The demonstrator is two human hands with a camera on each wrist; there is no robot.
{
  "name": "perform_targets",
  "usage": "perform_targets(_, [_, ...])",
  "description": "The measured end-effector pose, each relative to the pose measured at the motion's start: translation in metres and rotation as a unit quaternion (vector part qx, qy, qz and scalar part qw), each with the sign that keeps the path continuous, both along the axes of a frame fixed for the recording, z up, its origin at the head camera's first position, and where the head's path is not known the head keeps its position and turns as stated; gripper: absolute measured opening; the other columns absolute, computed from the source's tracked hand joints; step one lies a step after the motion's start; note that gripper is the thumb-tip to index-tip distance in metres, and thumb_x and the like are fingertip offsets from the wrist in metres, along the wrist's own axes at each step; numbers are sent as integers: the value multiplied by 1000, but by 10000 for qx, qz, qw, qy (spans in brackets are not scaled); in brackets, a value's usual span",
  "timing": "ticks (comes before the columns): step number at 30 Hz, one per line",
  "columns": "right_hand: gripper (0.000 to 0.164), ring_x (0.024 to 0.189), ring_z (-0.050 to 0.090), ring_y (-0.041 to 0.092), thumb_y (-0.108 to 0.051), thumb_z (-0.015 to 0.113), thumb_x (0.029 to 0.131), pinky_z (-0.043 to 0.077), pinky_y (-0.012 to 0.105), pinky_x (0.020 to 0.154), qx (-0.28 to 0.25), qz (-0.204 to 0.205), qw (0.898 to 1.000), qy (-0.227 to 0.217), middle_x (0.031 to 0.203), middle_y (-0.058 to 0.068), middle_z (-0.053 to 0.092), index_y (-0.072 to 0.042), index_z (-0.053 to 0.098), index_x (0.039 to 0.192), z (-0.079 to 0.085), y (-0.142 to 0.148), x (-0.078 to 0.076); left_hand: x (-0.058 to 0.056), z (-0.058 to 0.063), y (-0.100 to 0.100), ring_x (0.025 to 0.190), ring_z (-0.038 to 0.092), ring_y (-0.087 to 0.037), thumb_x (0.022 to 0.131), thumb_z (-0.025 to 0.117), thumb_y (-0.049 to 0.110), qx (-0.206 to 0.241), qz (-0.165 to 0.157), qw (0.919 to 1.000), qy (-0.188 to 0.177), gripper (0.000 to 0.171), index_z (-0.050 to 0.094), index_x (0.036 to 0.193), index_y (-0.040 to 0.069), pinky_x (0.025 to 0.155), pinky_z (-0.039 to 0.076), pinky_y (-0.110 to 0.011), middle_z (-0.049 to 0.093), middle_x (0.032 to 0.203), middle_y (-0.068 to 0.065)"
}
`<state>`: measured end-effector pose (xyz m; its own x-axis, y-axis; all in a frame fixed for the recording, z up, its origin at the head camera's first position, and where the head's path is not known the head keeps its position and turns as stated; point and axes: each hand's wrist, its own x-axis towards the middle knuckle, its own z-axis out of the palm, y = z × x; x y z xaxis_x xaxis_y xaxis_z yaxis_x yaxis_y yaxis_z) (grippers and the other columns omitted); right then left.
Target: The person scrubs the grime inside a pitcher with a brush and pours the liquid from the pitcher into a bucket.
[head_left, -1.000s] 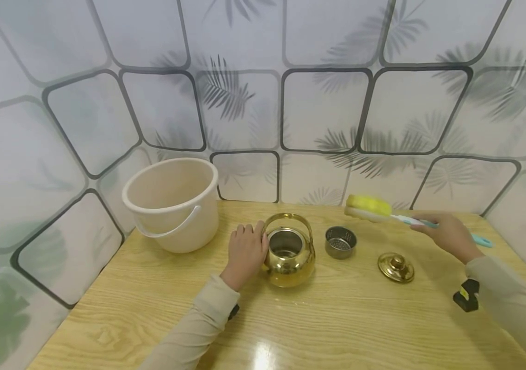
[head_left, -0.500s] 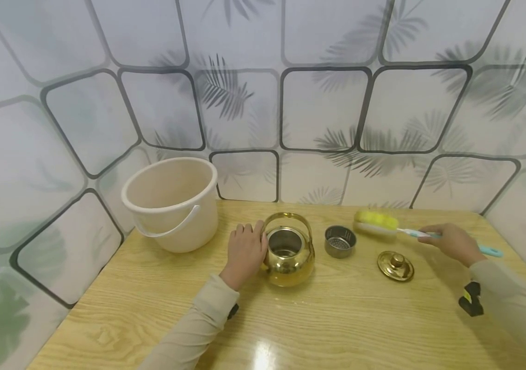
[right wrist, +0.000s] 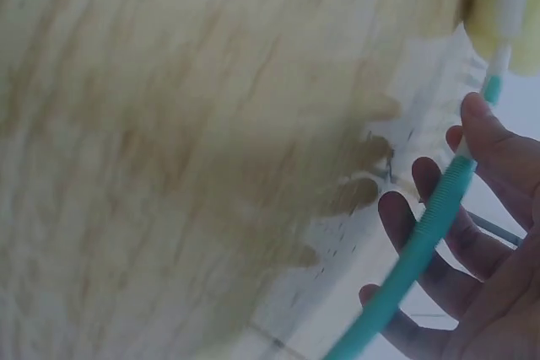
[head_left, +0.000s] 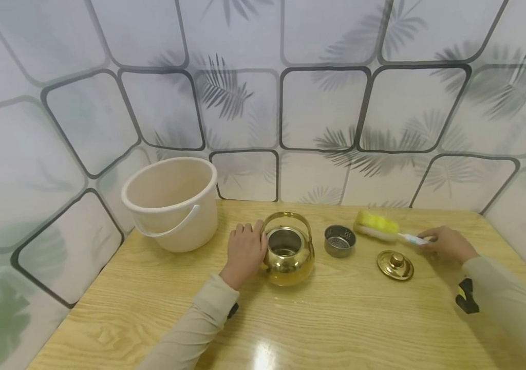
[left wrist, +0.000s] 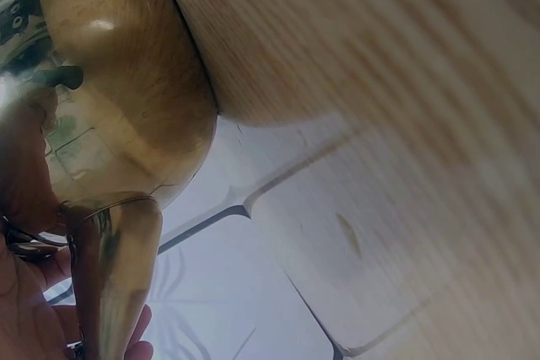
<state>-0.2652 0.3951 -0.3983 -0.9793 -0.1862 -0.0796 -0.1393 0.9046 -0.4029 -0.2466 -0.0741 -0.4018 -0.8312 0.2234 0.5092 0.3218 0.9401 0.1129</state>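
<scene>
A gold kettle point(head_left: 288, 273) without its lid stands near the middle of the table, its arched handle upright. My left hand point(head_left: 246, 250) holds it at the left side; in the left wrist view my fingers lie round the spout point(left wrist: 115, 271). Over at the right, my right hand point(head_left: 448, 244) pinches the handle of a sponge brush, low at the tabletop. The brush's yellow sponge head point(head_left: 377, 224) points left. In the right wrist view its turquoise handle point(right wrist: 430, 221) lies between thumb and fingers, which are only loosely bent.
A round metal strainer point(head_left: 340, 241) sits right of the kettle. The gold kettle lid point(head_left: 395, 265) lies knob up in front of the brush. A cream bucket point(head_left: 172, 205) stands at the back left, by the patterned wall point(head_left: 244, 174). All rest on a wooden table point(head_left: 337, 324).
The brush has moved right and down to the tabletop with my right hand. Its handle end, visible earlier beyond the hand, is now hidden in the head view. My left hand and the kettle stay put.
</scene>
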Motion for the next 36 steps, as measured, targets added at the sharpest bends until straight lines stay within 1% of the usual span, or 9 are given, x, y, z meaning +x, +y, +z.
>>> perform_targets(2, [43, 73, 60, 23, -22, 71, 80, 47, 36, 62, 42, 29, 10000, 25, 93, 28, 67, 8, 62, 111, -2, 0, -1, 0, 0, 0, 68, 50, -25, 95, 47, 21, 8, -2, 10000, 11, 14, 53, 100, 9, 62, 42, -35, 56, 74, -10])
perform_targets(4, [43, 73, 59, 20, -23, 72, 79, 46, 34, 61, 94, 42, 9999, 75, 92, 26, 67, 6, 64, 109, -4, 0, -2, -1, 0, 0, 68, 50, -25, 95, 46, 22, 20, -2, 10000, 33, 15, 53, 99, 10, 63, 42, -35, 56, 74, -10])
perform_targets(11, [41, 76, 63, 30, -22, 72, 79, 49, 46, 64, 307, 64, 9994, 169, 95, 30, 65, 6, 65, 108, -4, -2, -2, -1, 1, 0, 68, 49, -25, 95, 46, 21, 19, -22, 10000, 93, 14, 53, 97, 10, 63, 42, -35, 56, 73, -10])
perform_targets(16, [43, 72, 59, 24, -22, 72, 79, 47, 39, 60, 360, 65, 9992, 145, 93, 29, 65, 6, 64, 110, -2, -4, 0, -2, 1, 0, 68, 48, -25, 95, 46, 22, 40, -32, 10000, 60, 14, 53, 98, 10, 63, 41, -35, 55, 73, -10])
perform_targets(22, [48, 66, 52, 17, -24, 72, 78, 40, 29, 55, 296, 54, 9995, 22, 90, 24, 66, 7, 61, 113, -2, -5, 0, -2, 0, 0, 69, 49, -24, 95, 44, 23, 21, 3, 10000, 7, 16, 54, 99, 10, 63, 41, -34, 56, 74, -10])
perform_targets(24, [51, 68, 56, 20, -25, 72, 78, 43, 32, 56, 317, 70, 9995, 59, 91, 26, 66, 8, 60, 114, -2, -5, 0, -1, 0, 0, 70, 49, -25, 96, 44, 23, 39, 4, 10000, -27, 17, 54, 101, 10, 64, 42, -35, 56, 76, -10])
perform_targets(27, [56, 77, 64, 34, -28, 72, 79, 49, 43, 62, 443, 100, 9988, 156, 97, 31, 65, 10, 56, 118, -3, -5, 0, -1, 0, 0, 71, 50, -25, 96, 44, 23, 36, 6, 10000, -48, 18, 54, 102, 10, 65, 43, -36, 56, 76, -11])
perform_targets(31, [60, 92, 59, 51, -30, 69, 80, 49, 54, 72, 527, 6, 9984, 207, 107, 37, 59, 12, 52, 120, -2, -7, 0, 1, 1, 0, 70, 50, -25, 96, 44, 24, -3, 17, 10000, -5, 18, 54, 102, 10, 64, 43, -36, 56, 75, -10])
perform_targets(36, [67, 100, 54, 56, -34, 69, 81, 46, 58, 77, 507, -23, 9981, 347, 115, 42, 52, 15, 45, 120, 5, -16, 0, 1, 1, 0, 68, 49, -25, 95, 45, 23, 5, 14, 10000, 88, 17, 54, 99, 10, 63, 42, -35, 55, 74, -10])
